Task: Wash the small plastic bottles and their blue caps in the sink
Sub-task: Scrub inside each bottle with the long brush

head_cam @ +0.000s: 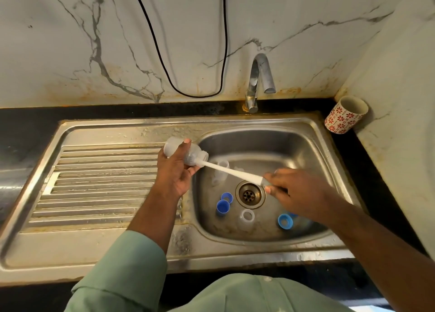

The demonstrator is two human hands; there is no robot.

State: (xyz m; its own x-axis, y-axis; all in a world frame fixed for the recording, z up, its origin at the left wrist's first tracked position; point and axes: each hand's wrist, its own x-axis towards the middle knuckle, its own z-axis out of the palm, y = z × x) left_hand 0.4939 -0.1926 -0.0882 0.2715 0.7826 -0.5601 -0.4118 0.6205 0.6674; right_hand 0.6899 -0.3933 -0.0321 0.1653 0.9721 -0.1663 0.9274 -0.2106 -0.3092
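My left hand (175,170) grips a small clear plastic bottle (171,146) on its side above the left rim of the steel sink (294,146), mouth facing right. My right hand (296,191) holds the handle of a white bottle brush (233,171) whose head is inside that bottle. On the sink floor lie two more clear bottles (220,170) (246,217). Blue caps lie there too: two left of the drain (223,204) and one at the front right (285,221), with another partly hidden under my right wrist.
The tap (259,76) stands behind the basin with no water running. A ribbed draining board (101,184) fills the left side. A red-flowered cup (344,115) lies tilted on the dark counter at the back right. A black cable (188,95) hangs on the marble wall.
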